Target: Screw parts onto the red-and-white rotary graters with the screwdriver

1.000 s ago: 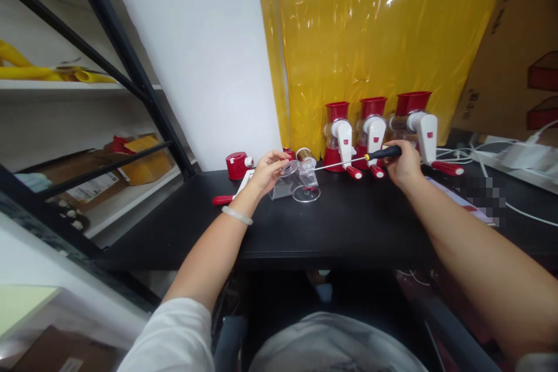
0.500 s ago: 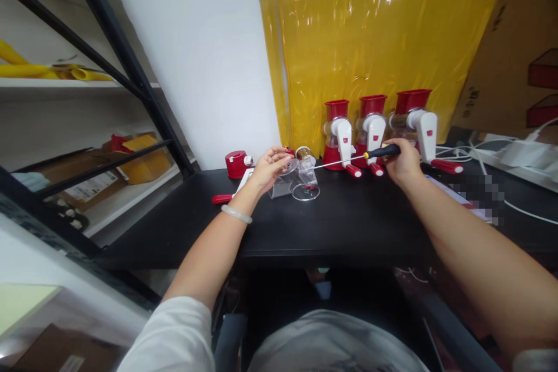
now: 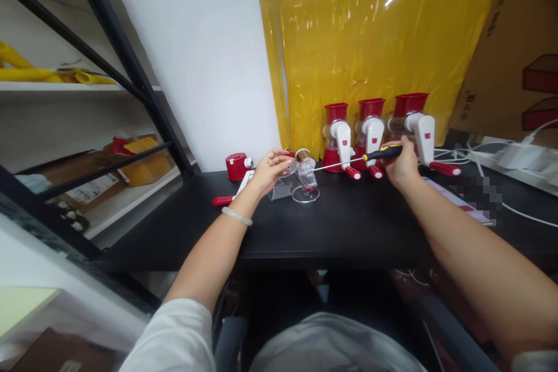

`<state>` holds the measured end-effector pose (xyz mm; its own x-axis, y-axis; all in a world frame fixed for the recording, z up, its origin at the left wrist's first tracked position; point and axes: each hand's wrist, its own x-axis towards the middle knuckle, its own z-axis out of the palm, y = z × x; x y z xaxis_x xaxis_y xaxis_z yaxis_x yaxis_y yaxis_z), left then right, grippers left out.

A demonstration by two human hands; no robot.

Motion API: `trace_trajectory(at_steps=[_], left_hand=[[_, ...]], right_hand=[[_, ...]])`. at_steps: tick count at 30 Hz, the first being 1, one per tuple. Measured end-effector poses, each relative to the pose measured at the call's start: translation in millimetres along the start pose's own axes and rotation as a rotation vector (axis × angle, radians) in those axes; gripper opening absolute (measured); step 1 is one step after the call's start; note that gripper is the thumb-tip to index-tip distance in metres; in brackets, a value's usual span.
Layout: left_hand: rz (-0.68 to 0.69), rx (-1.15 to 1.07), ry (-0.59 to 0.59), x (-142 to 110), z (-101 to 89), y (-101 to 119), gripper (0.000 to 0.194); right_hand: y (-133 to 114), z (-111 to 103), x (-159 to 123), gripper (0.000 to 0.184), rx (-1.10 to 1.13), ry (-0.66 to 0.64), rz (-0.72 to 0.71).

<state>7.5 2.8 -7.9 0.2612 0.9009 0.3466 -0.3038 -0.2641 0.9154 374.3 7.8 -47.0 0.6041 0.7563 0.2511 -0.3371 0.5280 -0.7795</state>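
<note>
My right hand [image 3: 404, 165] is closed round the black and yellow handle of a screwdriver [image 3: 382, 152]. Its long metal shaft points left, the tip close to a clear plastic housing [image 3: 307, 178] with a round clear base. At the housing's left side, my left hand [image 3: 270, 171] has thumb and fingers pinched together; whatever is between them is too small or hidden. A metal grater drum [image 3: 305, 156] stands just behind the housing. Left of my left hand are a red base part [image 3: 236, 167] and, partly hidden by my wrist, a white crank with a red handle [image 3: 223, 201].
Three red and white rotary graters [image 3: 335, 145] stand in a row at the back of the black table [image 3: 344, 232]. To the right lie a flat printed sheet [image 3: 457, 200], white cables and a power strip [image 3: 523, 154]. A black-framed shelf [image 3: 117, 40] borders the left.
The view has shifted slightly. Both hands keep nearly the same places, and the screwdriver's handle looks turned a little, with more yellow showing.
</note>
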Motion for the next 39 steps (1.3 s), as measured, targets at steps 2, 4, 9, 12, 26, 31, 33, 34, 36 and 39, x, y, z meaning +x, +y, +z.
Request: trace_trajectory(at_steps=[2,4,9,12,26,31,33,34,36,39], left_hand=[[0.003,0.011,-0.003,0.2,-0.8,-0.4,0.056],[-0.001,0.017,-0.003,0.1,-1.2,0.1,0.056],[-0.013,0.008,0.009,-1.2,0.3,2.9,0.059],[-0.013,0.018,0.015,-1.9,0.7,3.3,0.057],[-0.002,0.016,-0.014,1.6,-3.8,-2.4,0.055],[0.004,0.024,-0.019,1.1,-3.1,-1.7,0.057],[0.009,0.036,-0.024,1.3,-3.3,-1.6,0.055],[0.01,0.042,-0.026,1.5,-3.5,-1.7,0.055],[0.009,0.05,-0.026,1.7,-3.9,-1.8,0.054],[0.006,0.053,-0.017,1.5,-3.4,-1.6,0.053]], right_hand=[[0.8,-0.6,-0.2,0.048,-0.08,0.107,0.007],[1.6,-1.0,-0.5,0.043,-0.134,0.138,-0.007],[2.4,0.9,-1.6,0.035,-0.093,0.097,-0.015],[1.6,3.5,-3.4,0.027,-0.018,0.091,-0.026],[7.1,-3.0,3.4,0.048,-0.095,0.058,-0.046],[5.4,-2.7,1.9,0.04,-0.16,0.09,-0.058],[4.1,-1.2,0.5,0.037,-0.151,0.079,-0.044],[3.7,-0.5,-0.1,0.035,-0.139,0.078,-0.041],[3.5,0.6,-0.7,0.031,-0.1,0.08,-0.037],[3.4,1.6,-1.2,0.023,-0.045,0.093,-0.019]])
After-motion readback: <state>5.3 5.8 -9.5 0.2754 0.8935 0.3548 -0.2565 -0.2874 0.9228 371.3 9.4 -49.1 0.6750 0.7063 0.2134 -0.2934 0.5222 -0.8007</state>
